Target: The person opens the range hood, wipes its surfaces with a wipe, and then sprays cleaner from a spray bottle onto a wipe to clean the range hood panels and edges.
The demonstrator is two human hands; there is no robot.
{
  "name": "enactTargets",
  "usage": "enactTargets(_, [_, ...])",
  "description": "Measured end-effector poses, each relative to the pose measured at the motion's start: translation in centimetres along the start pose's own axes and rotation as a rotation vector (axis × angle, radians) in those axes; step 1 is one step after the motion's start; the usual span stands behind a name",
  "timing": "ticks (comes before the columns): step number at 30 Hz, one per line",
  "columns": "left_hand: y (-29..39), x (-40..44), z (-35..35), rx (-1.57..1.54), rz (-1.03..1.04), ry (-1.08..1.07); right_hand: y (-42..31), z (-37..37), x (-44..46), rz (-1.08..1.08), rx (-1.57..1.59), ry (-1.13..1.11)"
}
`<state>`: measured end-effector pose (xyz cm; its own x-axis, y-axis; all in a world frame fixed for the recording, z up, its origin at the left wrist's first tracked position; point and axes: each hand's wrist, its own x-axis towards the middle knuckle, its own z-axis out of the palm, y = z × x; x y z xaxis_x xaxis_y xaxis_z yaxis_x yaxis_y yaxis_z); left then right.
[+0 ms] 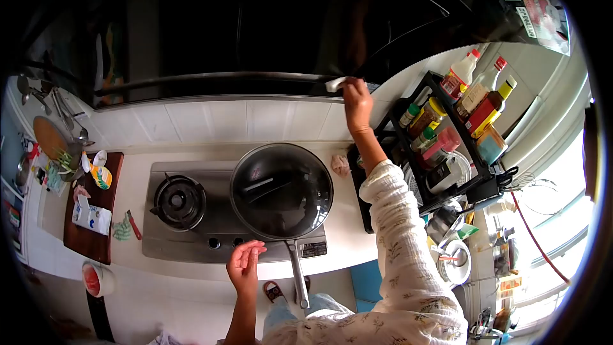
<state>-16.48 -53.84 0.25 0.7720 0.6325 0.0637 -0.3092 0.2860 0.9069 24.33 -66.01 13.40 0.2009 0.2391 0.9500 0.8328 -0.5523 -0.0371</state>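
Note:
My right hand (357, 103) is raised to the lower edge of the black range hood (223, 80), pinching a white wipe (334, 84) that looks like folded tissue or cloth. Below, my left hand (244, 263) hangs at the front edge of the gas stove (191, 236), near its knobs. Its fingers are loosely bent and it holds nothing. On the right burner sits a dark wok (281, 190) under a glass lid, its metal handle (297, 275) pointing toward me. The left burner (177, 200) is bare.
A black rack (418, 153) with bottles and jars stands at the right. To the left, a wooden board (115, 182) bears a spray bottle (99, 174) and a packet (91, 216). Red-handled scissors or a knife (133, 224) lies beside the stove. A crumpled cloth (340, 165) rests behind the wok.

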Motion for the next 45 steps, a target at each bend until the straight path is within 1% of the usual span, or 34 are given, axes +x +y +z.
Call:
enactTargets(1, [-0.1,0.0,0.2,-0.008,0.000,-0.011,0.1,0.6,-0.8,-0.015,-0.028,-0.056])
enactTargets(3, [-0.5,0.1,0.8,-0.026,0.006,-0.029,-0.4,1.9,-1.8,-0.003,-0.162,-0.047])
enactTargets(5, [-0.5,-0.1,1.0,-0.010,0.024,-0.016,-1.7,1.9,-2.9,0.113,-0.214,-0.251])
enactTargets(7, [-0.4,-0.3,1.0,0.018,0.034,-0.003,-3.4,2.1,-2.7,0.178,-0.282,-0.304])
enactTargets(11, [-1.1,-0.9,0.7,0.076,0.019,0.028,-4.7,5.2,-2.5,0.198,-0.177,-0.234])
enactTargets(13, [-0.9,-1.3,1.2,0.098,0.023,0.034,-5.8,5.9,-2.2,0.141,-0.176,-0.254])
enactTargets(15, [-1.0,-1.5,1.3,0.121,0.018,0.042,-7.0,7.3,-2.2,0.007,-0.037,-0.329])
enactTargets(17, [-1.3,-2.0,1.4,0.139,-0.009,0.046,-8.6,7.6,-1.1,-0.039,-0.063,-0.340])
enactTargets(18, [-1.2,-2.2,1.6,0.187,0.003,0.049,-8.5,7.6,-1.1,-0.050,-0.091,-0.342])
enactTargets(22, [-1.7,-2.9,1.3,0.196,0.010,0.074,-5.9,6.6,-1.6,-0.087,-0.161,-0.309])
enactTargets(27, [-2.9,-3.4,0.5,0.154,-0.028,0.055,-1.9,3.1,-3.0,0.145,-0.367,-0.311])
enactTargets(28, [-2.7,-3.2,0.5,0.102,-0.068,0.055,-1.9,2.2,-2.6,0.119,-0.431,-0.312])
enactTargets(31, [-3.4,-2.2,-0.3,0.051,-0.059,0.002,-2.7,1.2,-1.9,0.147,-0.435,-0.339])
enactTargets(36, [-3.3,0.1,-2.4,0.010,-0.127,-0.148,-4.2,3.3,-1.2,0.154,-0.266,-0.205])
enactTargets(37, [-3.2,0.7,-3.1,0.012,-0.137,-0.186,-4.9,3.5,-1.1,0.130,-0.274,-0.196])
enactTargets(39, [-3.0,1.9,-4.5,0.014,-0.156,-0.259,-7.1,4.4,-0.5,0.077,-0.286,-0.182])
enactTargets(41, [-2.5,3.3,-5.7,0.024,-0.161,-0.297,-9.8,5.9,0.0,0.111,-0.296,-0.231])
enactTargets(45, [-1.6,5.5,-7.4,0.030,-0.179,-0.365,-16.3,10.2,0.9,0.105,-0.221,-0.228])
